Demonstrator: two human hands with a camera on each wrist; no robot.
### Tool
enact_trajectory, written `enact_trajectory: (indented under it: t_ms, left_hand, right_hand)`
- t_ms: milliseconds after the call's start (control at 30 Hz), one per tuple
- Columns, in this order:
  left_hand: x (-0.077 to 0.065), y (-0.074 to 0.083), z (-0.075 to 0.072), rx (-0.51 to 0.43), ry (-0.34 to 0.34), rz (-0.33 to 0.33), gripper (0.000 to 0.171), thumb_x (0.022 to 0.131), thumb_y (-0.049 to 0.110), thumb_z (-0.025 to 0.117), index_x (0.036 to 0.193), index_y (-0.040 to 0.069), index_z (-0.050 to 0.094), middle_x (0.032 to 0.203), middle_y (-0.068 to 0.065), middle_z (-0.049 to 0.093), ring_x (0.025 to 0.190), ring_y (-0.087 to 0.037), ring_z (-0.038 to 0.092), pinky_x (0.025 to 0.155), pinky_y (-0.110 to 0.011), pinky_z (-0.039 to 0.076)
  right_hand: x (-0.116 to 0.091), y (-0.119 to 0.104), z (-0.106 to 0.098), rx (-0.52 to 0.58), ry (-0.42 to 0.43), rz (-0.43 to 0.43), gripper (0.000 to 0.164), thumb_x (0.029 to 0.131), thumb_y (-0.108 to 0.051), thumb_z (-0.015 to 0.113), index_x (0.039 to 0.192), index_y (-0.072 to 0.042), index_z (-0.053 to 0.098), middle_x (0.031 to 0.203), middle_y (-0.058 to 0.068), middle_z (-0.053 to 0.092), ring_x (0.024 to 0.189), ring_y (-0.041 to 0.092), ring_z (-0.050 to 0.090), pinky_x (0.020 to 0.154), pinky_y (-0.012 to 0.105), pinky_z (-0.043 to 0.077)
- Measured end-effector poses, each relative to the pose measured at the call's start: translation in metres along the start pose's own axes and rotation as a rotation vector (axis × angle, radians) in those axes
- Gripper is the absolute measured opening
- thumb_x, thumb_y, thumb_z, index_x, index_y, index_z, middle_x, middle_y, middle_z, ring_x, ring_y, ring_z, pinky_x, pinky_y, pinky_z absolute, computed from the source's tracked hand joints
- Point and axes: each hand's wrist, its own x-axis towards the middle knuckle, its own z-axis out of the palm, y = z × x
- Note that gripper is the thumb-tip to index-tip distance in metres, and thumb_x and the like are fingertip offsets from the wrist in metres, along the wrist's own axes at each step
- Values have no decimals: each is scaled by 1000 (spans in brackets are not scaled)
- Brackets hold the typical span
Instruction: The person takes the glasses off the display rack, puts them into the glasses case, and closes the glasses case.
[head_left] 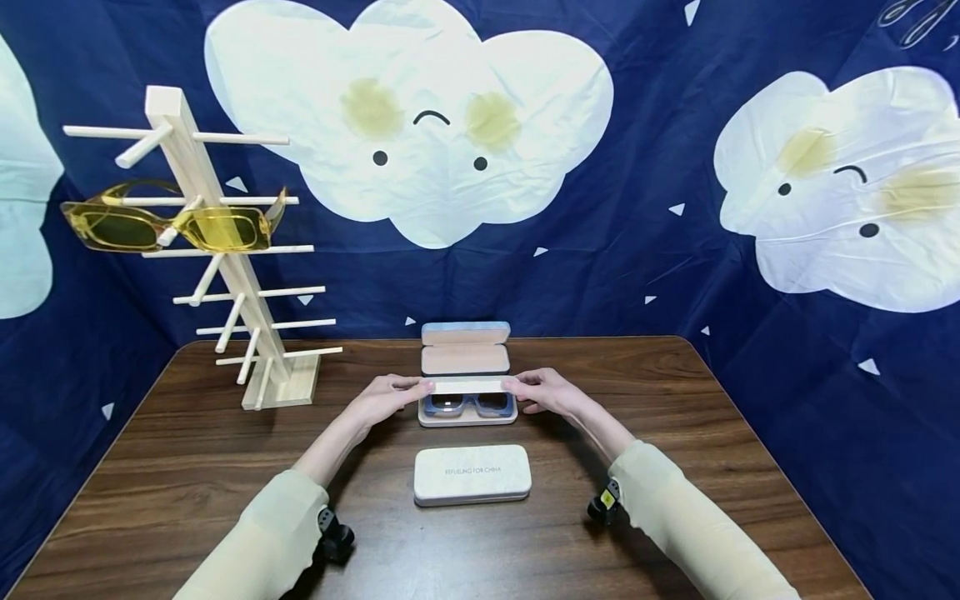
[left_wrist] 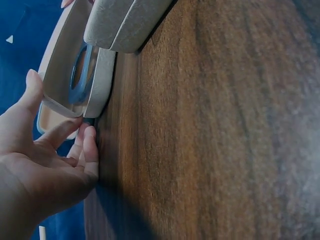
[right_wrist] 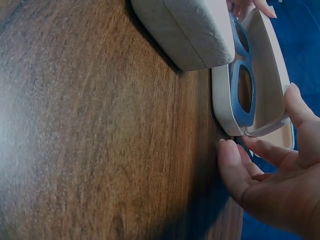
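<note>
- Left hand [head_left: 386,398] and right hand [head_left: 546,392] pinch the lid of the half-open glasses case [head_left: 467,408] at table centre.
- Blue sunglasses [head_left: 470,404] lie inside.
- Closed case [head_left: 472,474] at 6 o'clock.

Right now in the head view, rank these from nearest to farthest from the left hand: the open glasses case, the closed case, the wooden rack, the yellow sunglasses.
1. Open glasses case: touching the left hand, just to its right.
2. Closed case: in front, nearer the person.
3. Wooden rack: base at the table's back left.
4. Yellow sunglasses: hanging high on the rack.
</note>
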Motion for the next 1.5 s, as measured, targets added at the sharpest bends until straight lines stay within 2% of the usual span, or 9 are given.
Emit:
enact_trajectory:
  t_ms: [167,267,400,667,900,1033,1200,1333,1500]
  left_hand:
    - [-1,-1,0,21,3,19,73,95,52,68,147,3,55,156,-20,50,134,-33,56,108,-45,48]
    - [-2,-2,0,25,13,26,73,95,51,68,147,3,54,157,-21,48,139,-34,52,112,-47,45]
    - [-1,-4,0,35,25,39,74,94,53,69,148,4,55,155,-20,50,142,-33,49,115,-47,43]
    - [-1,-7,1,62,30,44,75,93,55,69,148,6,55,150,-20,53,139,-33,50,112,-47,45]
    - [0,-8,2,106,46,69,73,92,51,73,146,6,57,137,-17,59,125,-28,54,99,-34,46]
    - [-1,-9,3,156,63,93,70,89,46,77,145,8,59,131,-16,60,119,-26,54,96,-31,43]
    - [-2,-9,6,261,95,132,72,81,41,87,142,12,63,127,-14,61,117,-26,57,101,-39,45]
    - [-1,-11,8,323,115,174,74,76,40,91,140,13,65,125,-14,62,116,-26,58,101,-44,47]
    - [-3,-11,9,335,124,174,75,74,40,92,139,14,66,125,-14,62,116,-27,59,102,-45,47]
  right_hand:
    - [-1,0,0,-23,-4,-12,57,101,-35,66,140,5,57,135,20,63,115,19,63,96,39,60]
    - [-1,0,0,-34,0,-18,59,100,-36,67,141,5,56,134,21,63,114,18,64,95,39,61]
    - [-2,1,0,-43,8,-26,60,99,-36,68,141,5,57,132,21,63,113,18,64,94,39,61]
    - [-4,3,1,-58,17,-51,57,99,-34,69,140,4,58,125,18,65,108,17,64,93,40,61]
    - [-5,8,1,-78,32,-74,55,97,-31,72,140,1,60,123,15,68,97,10,63,87,33,61]
    - [-5,13,3,-129,49,-160,50,93,-25,77,134,0,65,114,15,73,88,8,64,79,24,57]
    - [-6,19,7,-247,120,-265,51,83,-23,87,128,-5,71,104,13,78,86,10,68,79,18,51]
    - [-6,21,10,-252,170,-240,56,75,-25,93,125,-11,74,105,8,78,89,13,69,81,21,52]
    - [-6,18,11,-216,175,-198,59,72,-22,95,125,-10,74,102,8,78,89,13,69,81,21,51]
